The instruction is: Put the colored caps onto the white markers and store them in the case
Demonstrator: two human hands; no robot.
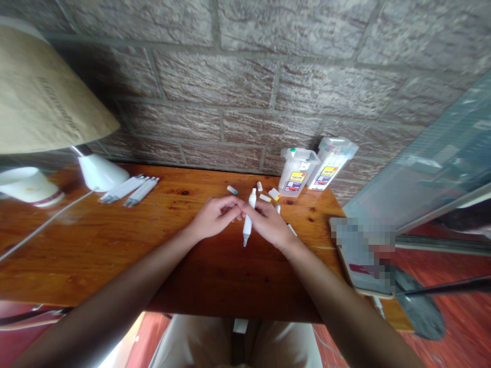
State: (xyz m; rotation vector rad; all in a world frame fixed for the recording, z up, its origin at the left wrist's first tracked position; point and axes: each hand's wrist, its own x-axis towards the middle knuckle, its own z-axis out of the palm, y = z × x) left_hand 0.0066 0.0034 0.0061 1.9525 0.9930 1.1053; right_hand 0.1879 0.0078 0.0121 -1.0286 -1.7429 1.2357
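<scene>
Both of my hands meet over the middle of the wooden table (115, 240). My right hand (270, 224) is closed round a white marker (248, 225), which stands nearly upright with its tip pointing down toward me. My left hand (215, 217) pinches at the marker's upper part with its fingertips. Loose marker caps (268, 194) lie just behind my hands, one with a green end (232, 190). A bundle of white markers (130, 190) lies at the far left of the table.
Two clear plastic marker boxes (297, 171) (332, 161) stand at the back against the brick wall. A white lamp base (100, 173) with a cord and a beige shade (42, 97) sit at left. A book or tablet (362, 255) lies at the table's right edge.
</scene>
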